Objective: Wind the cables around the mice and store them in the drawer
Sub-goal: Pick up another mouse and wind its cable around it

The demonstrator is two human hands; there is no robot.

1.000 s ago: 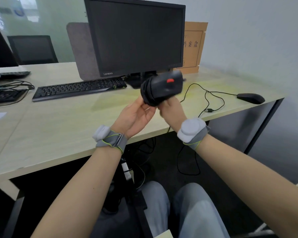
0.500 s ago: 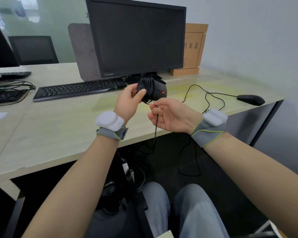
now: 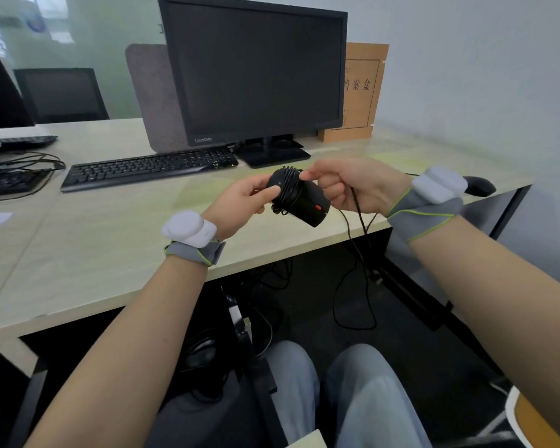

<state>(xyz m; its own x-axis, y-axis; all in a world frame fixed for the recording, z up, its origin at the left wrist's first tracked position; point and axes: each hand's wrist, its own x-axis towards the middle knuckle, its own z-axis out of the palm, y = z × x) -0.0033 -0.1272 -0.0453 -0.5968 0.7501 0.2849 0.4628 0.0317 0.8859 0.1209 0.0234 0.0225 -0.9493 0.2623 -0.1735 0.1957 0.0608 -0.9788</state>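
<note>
1. Winding is the step in hand: our left hand (image 3: 240, 202) pinches the mouse (image 3: 299, 198) by its rear, above the desk (image 3: 110, 240) edge, with several turns of cable (image 3: 356, 221) already around its body.
2. Our right hand (image 3: 359, 189) pinches the cable at the top of the coil, and the slack runs through its curled fingers, then hangs in a loop below the desk.
3. We judge that the next turns should lie snug beside those there, with light tension, while the left hand grips clear of the coil.
4. The plug seems to dangle under the desk near a leg, though the view there is dim; it could snag as we draw it up.
5. A second mouse (image 3: 480, 185) lies on the desk behind our right wrist, apparently not yet wound.
6. Keyboard (image 3: 149, 168) and monitor (image 3: 256, 72) stand beyond, clear of our hands. No drawer shows.
</note>
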